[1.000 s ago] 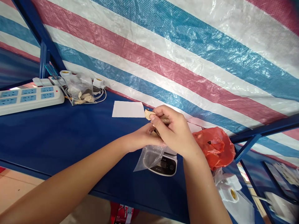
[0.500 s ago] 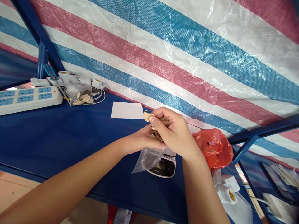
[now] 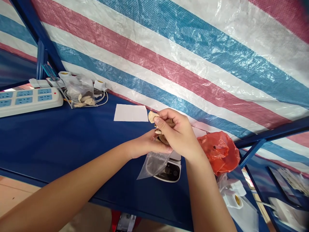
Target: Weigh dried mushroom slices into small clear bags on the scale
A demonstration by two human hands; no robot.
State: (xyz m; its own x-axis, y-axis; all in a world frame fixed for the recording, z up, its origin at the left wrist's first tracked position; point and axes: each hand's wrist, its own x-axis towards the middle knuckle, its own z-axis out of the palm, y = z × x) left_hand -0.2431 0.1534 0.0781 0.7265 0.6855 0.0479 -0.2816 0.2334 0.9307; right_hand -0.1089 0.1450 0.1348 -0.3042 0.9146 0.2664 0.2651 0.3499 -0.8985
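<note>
My right hand [image 3: 180, 133] is closed on several dried slices, with a pale, roundish slice [image 3: 152, 117] pinched by the thumb and sticking out to the left. Darker brown slices [image 3: 164, 138] show under its palm and between the two hands. Just below, my left hand [image 3: 147, 143] grips a clear plastic bag [image 3: 153, 164], which hangs down from it; its mouth is mostly hidden by the hands. Behind the bag stands a kitchen scale [image 3: 172, 172] with a dark display panel, its plate partly covered by the hands.
A white card [image 3: 131, 112] lies on the blue table [image 3: 60, 141] near the striped sheet. At left are a power strip [image 3: 30, 101] and a clear bag of pale pieces [image 3: 80, 91]. A red plastic bag [image 3: 220, 151] and a white lamp socket [image 3: 233, 198] sit at right.
The pale slice in my right hand has turned and now shows its flat, rounder face. Both hands stay nearly in place; the view has shifted slightly.
</note>
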